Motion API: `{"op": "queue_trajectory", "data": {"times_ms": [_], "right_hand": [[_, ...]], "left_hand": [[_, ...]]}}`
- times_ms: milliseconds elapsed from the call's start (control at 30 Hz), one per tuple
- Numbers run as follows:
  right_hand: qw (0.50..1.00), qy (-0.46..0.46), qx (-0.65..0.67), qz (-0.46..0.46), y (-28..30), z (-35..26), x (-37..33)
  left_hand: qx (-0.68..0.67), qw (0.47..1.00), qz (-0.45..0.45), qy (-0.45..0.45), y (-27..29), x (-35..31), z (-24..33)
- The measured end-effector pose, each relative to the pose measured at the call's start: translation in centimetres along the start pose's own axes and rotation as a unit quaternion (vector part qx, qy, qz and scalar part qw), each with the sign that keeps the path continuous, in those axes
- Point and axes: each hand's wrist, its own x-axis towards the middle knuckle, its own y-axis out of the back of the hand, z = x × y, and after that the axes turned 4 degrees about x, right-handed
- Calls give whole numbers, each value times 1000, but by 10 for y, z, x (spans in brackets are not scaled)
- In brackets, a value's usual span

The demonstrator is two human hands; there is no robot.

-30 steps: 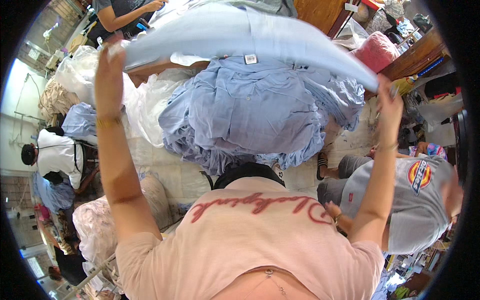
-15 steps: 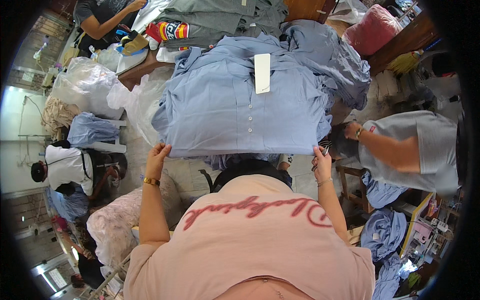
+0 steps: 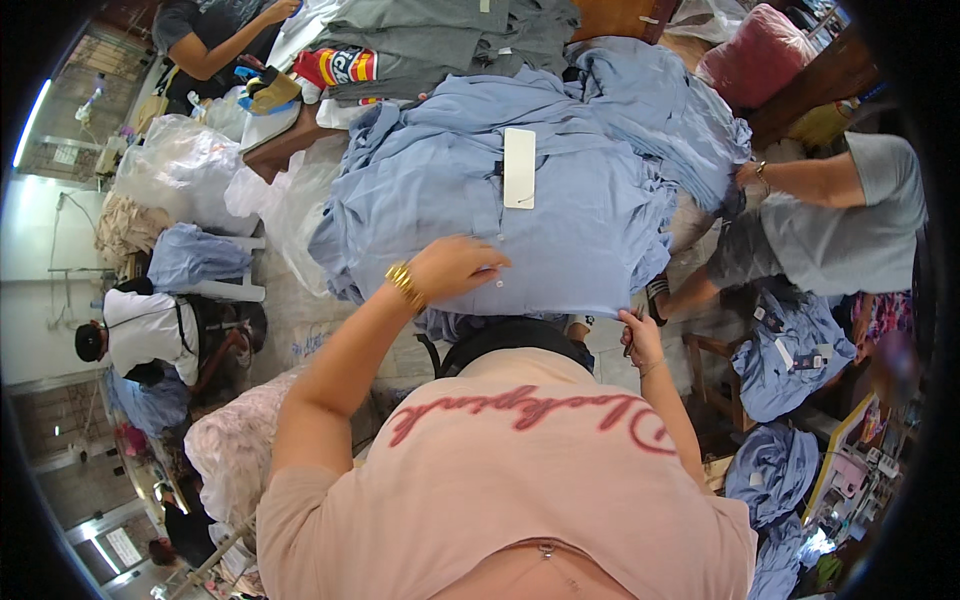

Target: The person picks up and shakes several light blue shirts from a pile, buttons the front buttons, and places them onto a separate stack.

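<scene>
A light blue button-front shirt (image 3: 570,250) lies spread on a pile of similar blue garments. White buttons run down its middle, and a blank-looking white hang tag (image 3: 519,168) rests above them. My left hand (image 3: 455,268) is over the button strip near the lower buttons, its fingers stretched toward the right. With my right hand (image 3: 642,338) I pinch the shirt's lower right hem corner. A small dark metal tool (image 3: 628,346) also sits in that hand, mostly hidden by the fingers; its kind is unclear.
Grey garments (image 3: 430,45) are stacked beyond the blue pile. To the right, a co-worker in a grey shirt (image 3: 840,230) reaches toward the pile's edge. Clear plastic bags (image 3: 180,175) stand at the left. A wooden stool (image 3: 710,375) holds blue garments.
My left hand has let go of the lower left hem corner and moved right and inward over the buttons. The right hand keeps the hem corner. The co-worker at right has shifted toward the pile.
</scene>
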Motion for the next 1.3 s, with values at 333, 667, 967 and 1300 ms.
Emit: {"op": "queue_trajectory", "data": {"times_ms": [333,667,967,1300], "right_hand": [[999,-35,3,-24,8,-9,2],[996,-69,-51,-27,7,-16,9],[997,-66,-43,-28,8,-7,16],[996,-67,-55,-19,4,-8,11]], "left_hand": [[56,819,545,171,66,70,-58],[22,941,330,72,14,63,-74],[153,935,301,109,-8,68,-19],[62,922,365,116,-46,-7,3]]}}
